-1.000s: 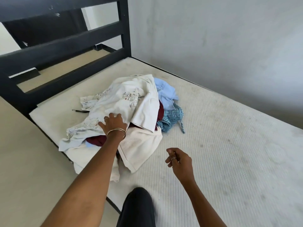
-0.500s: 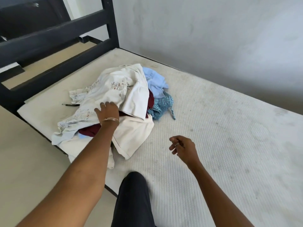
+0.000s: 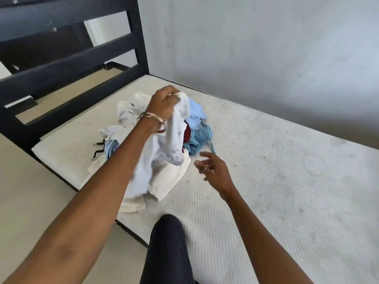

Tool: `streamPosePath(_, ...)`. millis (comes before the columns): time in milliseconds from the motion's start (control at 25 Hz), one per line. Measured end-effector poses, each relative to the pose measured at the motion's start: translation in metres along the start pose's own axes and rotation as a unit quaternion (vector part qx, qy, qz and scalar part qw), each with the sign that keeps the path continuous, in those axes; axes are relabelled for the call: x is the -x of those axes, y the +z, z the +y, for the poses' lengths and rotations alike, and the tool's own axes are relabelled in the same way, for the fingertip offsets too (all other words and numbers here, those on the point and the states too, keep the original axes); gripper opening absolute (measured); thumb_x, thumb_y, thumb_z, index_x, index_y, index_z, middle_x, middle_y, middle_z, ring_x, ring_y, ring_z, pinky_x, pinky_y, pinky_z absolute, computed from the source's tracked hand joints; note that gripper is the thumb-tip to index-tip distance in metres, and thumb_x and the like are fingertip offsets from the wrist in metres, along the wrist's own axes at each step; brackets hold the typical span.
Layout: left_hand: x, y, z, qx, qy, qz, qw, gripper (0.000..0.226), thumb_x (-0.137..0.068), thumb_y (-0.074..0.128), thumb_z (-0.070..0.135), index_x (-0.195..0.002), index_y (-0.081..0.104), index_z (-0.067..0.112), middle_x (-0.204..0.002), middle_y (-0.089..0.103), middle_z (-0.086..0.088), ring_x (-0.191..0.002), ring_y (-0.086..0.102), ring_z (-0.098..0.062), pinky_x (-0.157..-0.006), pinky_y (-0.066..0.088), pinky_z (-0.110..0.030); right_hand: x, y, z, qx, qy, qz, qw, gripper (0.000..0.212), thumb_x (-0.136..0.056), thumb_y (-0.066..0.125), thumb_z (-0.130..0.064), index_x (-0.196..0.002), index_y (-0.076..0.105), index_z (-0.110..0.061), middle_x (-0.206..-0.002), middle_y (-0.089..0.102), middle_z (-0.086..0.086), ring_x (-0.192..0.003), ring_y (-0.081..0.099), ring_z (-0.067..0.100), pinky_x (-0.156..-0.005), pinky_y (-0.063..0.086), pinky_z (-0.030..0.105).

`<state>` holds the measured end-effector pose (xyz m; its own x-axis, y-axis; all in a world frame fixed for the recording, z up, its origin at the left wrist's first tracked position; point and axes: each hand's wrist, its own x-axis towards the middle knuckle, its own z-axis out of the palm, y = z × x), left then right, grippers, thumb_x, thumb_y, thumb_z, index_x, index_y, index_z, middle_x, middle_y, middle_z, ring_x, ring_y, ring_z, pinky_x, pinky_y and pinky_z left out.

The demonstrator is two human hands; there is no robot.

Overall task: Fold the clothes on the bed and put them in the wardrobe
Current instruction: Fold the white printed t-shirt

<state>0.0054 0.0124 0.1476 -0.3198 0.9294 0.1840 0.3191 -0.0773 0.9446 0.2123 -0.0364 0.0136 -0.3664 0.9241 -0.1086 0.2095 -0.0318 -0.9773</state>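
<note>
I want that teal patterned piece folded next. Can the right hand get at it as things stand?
Probably yes. The right hand is open, holding nothing, and hovers just beside the teal patterned garment; bare mattress lies between, and its near edge shows uncovered.

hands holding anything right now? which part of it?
The left hand grips the white printed garment by a bunched fold at its top, lifting it off the pile. The right hand is open, holding nothing.
</note>
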Motion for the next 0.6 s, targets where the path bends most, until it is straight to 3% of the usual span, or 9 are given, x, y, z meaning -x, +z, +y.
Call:
streamPosePath(80, 0.009, 0.036, 0.051, 0.140, -0.015, -0.025, 0.990, 0.005, -0.078, 0.058, 0.017, -0.082, 0.061, 0.018, -0.072, 0.058, 0.004, -0.063, 0.054, -0.004, -0.064, 0.044, -0.018, 0.005, -0.005, -0.036, -0.051, -0.079, -0.085, 0.992, 0.062, -0.081, 0.079, -0.025, -0.136, 0.050, -0.020, -0.122, 0.064, -0.002, -0.111, 0.063, 0.012, -0.088, 0.055, 0.031)
streamPosePath(120, 0.014, 0.055, 0.074, 0.193, -0.020, -0.037, 0.980, 0.010, -0.081, 0.061, 0.013, -0.090, 0.062, 0.017, -0.074, 0.059, 0.003, -0.061, 0.055, -0.003, -0.063, 0.046, -0.017, 0.008, -0.008, -0.052, -0.073, -0.112, -0.084, 0.987, 0.059, -0.081, 0.078, -0.022, -0.134, 0.053, -0.017, -0.124, 0.064, -0.001, -0.114, 0.062, 0.011, -0.090, 0.053, 0.031)
streamPosePath(200, 0.025, 0.087, 0.111, 0.252, 0.013, -0.089, 0.964, 0.034, -0.087, 0.059, 0.005, -0.115, 0.056, 0.025, -0.068, 0.053, 0.000, -0.057, 0.051, -0.008, -0.063, 0.047, -0.021, 0.020, -0.028, -0.079, -0.123, -0.125, 0.063, 0.982, 0.029, -0.084, 0.074, -0.022, -0.112, 0.067, -0.017, -0.106, 0.071, 0.000, -0.096, 0.067, 0.008, -0.079, 0.053, 0.030)
streamPosePath(280, 0.033, 0.105, 0.135, 0.268, 0.058, -0.161, 0.948, 0.054, -0.090, 0.055, 0.003, -0.132, 0.045, 0.036, -0.068, 0.040, -0.008, -0.065, 0.042, -0.018, -0.067, 0.044, -0.028, 0.034, -0.069, -0.096, -0.203, -0.101, 0.230, 0.946, 0.004, -0.086, 0.070, -0.021, -0.086, 0.073, -0.018, -0.082, 0.070, 0.000, -0.079, 0.063, 0.013, -0.070, 0.052, 0.039)
streamPosePath(360, 0.040, 0.123, 0.138, 0.206, 0.089, -0.231, 0.947, 0.071, -0.087, 0.062, 0.011, -0.145, 0.029, 0.037, -0.085, 0.044, -0.013, -0.077, 0.041, -0.022, -0.071, 0.043, -0.035, 0.055, -0.123, -0.110, -0.285, -0.071, 0.296, 0.909, 0.009, -0.089, 0.068, -0.014, -0.081, 0.071, -0.013, -0.075, 0.069, 0.002, -0.075, 0.062, 0.019, -0.070, 0.052, 0.040)
streamPosePath(440, 0.060, 0.148, 0.126, 0.110, 0.091, -0.337, 0.931, 0.099, -0.077, 0.073, 0.019, -0.152, 0.009, 0.033, -0.109, 0.053, -0.015, -0.076, 0.050, -0.019, -0.065, 0.044, -0.033, 0.078, -0.174, -0.122, -0.321, -0.046, 0.294, 0.899, 0.009, -0.092, 0.066, -0.017, -0.088, 0.070, -0.010, -0.080, 0.068, 0.009, -0.077, 0.064, 0.023, -0.075, 0.055, 0.041)
streamPosePath(520, 0.097, 0.181, 0.109, 0.004, 0.049, -0.440, 0.897, 0.120, -0.073, 0.081, 0.023, -0.150, -0.010, 0.040, -0.135, 0.048, -0.005, -0.085, 0.062, -0.014, -0.064, 0.053, -0.035, 0.095, -0.202, -0.126, -0.311, -0.025, 0.291, 0.904, 0.018, -0.094, 0.064, -0.021, -0.100, 0.068, -0.004, -0.087, 0.064, 0.016, -0.081, 0.064, 0.028, -0.078, 0.055, 0.044)
streamPosePath(600, 0.144, 0.212, 0.093, -0.036, 0.029, -0.461, 0.886, 0.120, -0.073, 0.083, 0.026, -0.149, -0.009, 0.041, -0.138, 0.047, 0.008, -0.098, 0.062, -0.006, -0.064, 0.059, -0.038, 0.107, -0.210, -0.125, -0.305, -0.012, 0.291, 0.907, 0.018, -0.095, 0.062, -0.018, -0.104, 0.065, -0.004, -0.079, 0.063, 0.014, -0.069, 0.065, 0.025, -0.068, 0.056, 0.038)
